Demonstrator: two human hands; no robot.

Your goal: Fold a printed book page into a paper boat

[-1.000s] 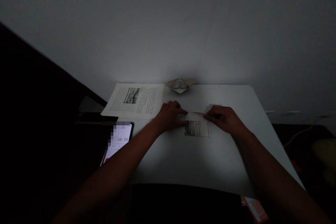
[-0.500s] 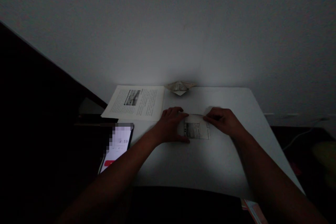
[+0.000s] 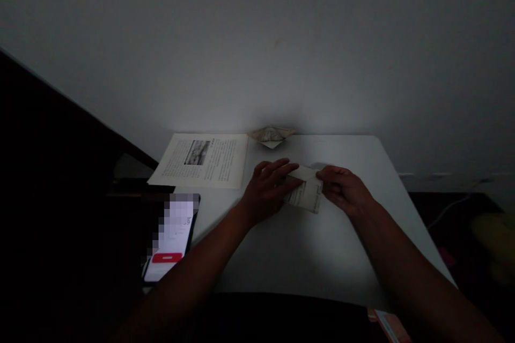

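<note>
A small folded piece of printed paper (image 3: 308, 193) is held tilted between my two hands, over the middle of the white table. My left hand (image 3: 267, 190) is at its left side, with fingers reaching across the paper's face and the thumb hidden. At the upper right corner my right hand (image 3: 344, 187) pinches the paper between thumb and fingers. Creases and a pale flap show along the upper part of the sheet. Beyond the hands, a folded paper boat (image 3: 272, 137) rests on the table close to the wall.
Flat printed sheets (image 3: 201, 161) lie at the table's back left. A lit phone (image 3: 173, 238) lies at the left edge, partly behind my left forearm. The white table (image 3: 289, 262) stands against a grey wall (image 3: 257, 53). A cable (image 3: 454, 203) runs beyond the right edge.
The folded paper has tilted up from lying flat. My left fingers have moved over its face, and my right hand has shifted slightly right with the corner. The view has shifted slightly.
</note>
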